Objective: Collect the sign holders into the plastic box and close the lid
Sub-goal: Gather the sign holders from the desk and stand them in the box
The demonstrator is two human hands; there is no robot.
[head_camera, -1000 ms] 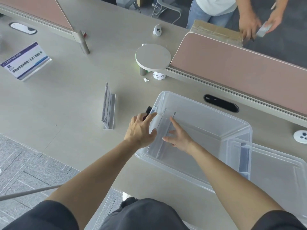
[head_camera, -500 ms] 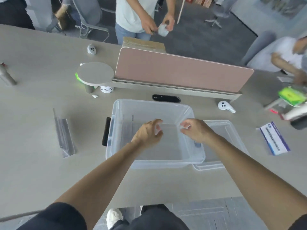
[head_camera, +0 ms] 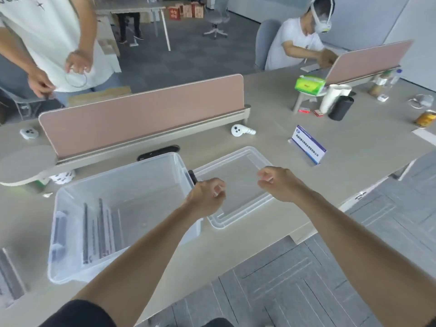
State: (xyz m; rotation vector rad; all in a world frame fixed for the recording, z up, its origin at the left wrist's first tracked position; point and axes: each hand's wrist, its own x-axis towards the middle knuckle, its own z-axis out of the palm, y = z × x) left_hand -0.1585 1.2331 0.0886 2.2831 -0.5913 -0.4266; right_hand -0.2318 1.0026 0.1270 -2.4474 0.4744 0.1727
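Observation:
The clear plastic box (head_camera: 118, 178) stands open on the desk at the left, with clear sign holders (head_camera: 99, 230) lying flat in its bottom. Its clear lid (head_camera: 236, 161) rests upside down on the desk just right of the box. My left hand (head_camera: 206, 197) hovers over the box's right rim and the lid's left edge, fingers curled, holding nothing. My right hand (head_camera: 279, 182) hangs above the lid's right side, fingers loosely curled and empty. A sign holder with a blue and white card (head_camera: 308, 145) stands to the right. Another clear sign holder (head_camera: 9, 277) lies at the far left edge.
A pink desk divider (head_camera: 141, 116) runs behind the box. A white controller (head_camera: 239, 131) lies near it. A person stands behind the divider and another sits at the far right. A tissue pack (head_camera: 309, 84), cups and a can (head_camera: 425, 118) crowd the right desk.
The view has swung to the right. Both my hands have left the box's inside and moved right, over the lid. The sign holder stays in the box.

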